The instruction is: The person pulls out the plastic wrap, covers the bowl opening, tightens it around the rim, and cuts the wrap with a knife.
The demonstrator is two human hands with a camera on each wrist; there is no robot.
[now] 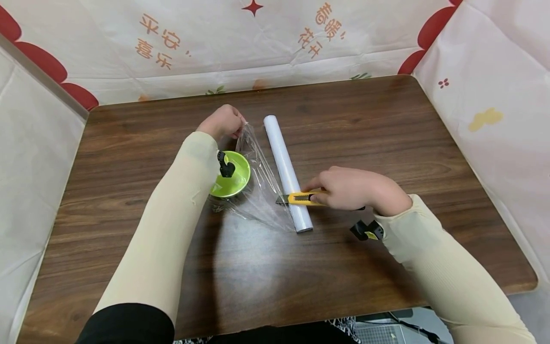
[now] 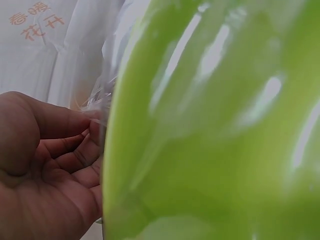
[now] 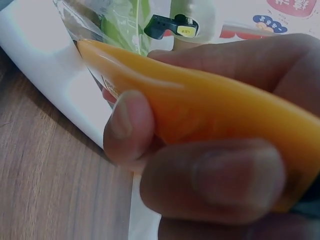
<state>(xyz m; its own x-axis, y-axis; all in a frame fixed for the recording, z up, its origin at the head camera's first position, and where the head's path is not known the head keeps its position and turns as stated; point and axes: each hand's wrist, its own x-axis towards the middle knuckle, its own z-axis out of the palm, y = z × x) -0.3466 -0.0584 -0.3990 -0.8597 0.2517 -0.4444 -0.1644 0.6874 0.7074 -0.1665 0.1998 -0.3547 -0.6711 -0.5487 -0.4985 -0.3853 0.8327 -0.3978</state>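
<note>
My left hand [image 1: 224, 121] pinches a corner of clear plastic wrap [image 1: 264, 191] between thumb and fingertips, beyond the green bowl [image 1: 237, 180]. The wrap stretches from there over the bowl toward a white roll [image 1: 283, 167], which lies lengthwise on the table. In the left wrist view the bowl [image 2: 215, 135] fills the right side, with shiny film across it. My right hand [image 1: 352, 188] grips a yellow utility knife [image 1: 302, 198]. Its blade points left across the roll and overlaps the edge of the wrap. In the right wrist view, fingers curl round the knife's handle [image 3: 185, 95].
The dark wooden table [image 1: 365, 124] carries all of this. A printed white cloth [image 1: 258, 43] hangs behind it, with more white cloth at both sides. At the near edge, below the tabletop, part of a laptop [image 1: 380, 332] and a black cable show.
</note>
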